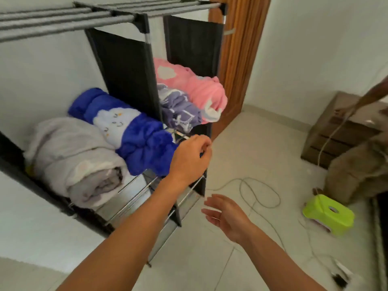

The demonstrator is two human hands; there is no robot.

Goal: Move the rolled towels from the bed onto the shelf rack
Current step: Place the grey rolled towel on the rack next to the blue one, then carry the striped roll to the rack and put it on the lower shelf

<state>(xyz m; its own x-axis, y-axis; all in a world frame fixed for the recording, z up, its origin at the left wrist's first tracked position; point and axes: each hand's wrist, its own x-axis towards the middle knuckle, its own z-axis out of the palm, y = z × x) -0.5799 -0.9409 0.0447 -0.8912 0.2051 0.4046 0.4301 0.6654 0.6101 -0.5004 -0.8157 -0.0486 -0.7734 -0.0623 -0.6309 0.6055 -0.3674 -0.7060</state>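
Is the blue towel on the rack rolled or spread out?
Rolled. The blue towel lies as a thick roll on the shelf rack, beside the grey towel, its end bunched near the left hand.

On my black-panelled shelf rack (126,66) with grey bars: a pale grey towel (77,162) at lower left, a royal blue towel (134,131) bearing a white cloud face, a lilac towel (180,112), and a pink towel (197,89) with white clouds. Lime-green stool (329,213) at lower right.
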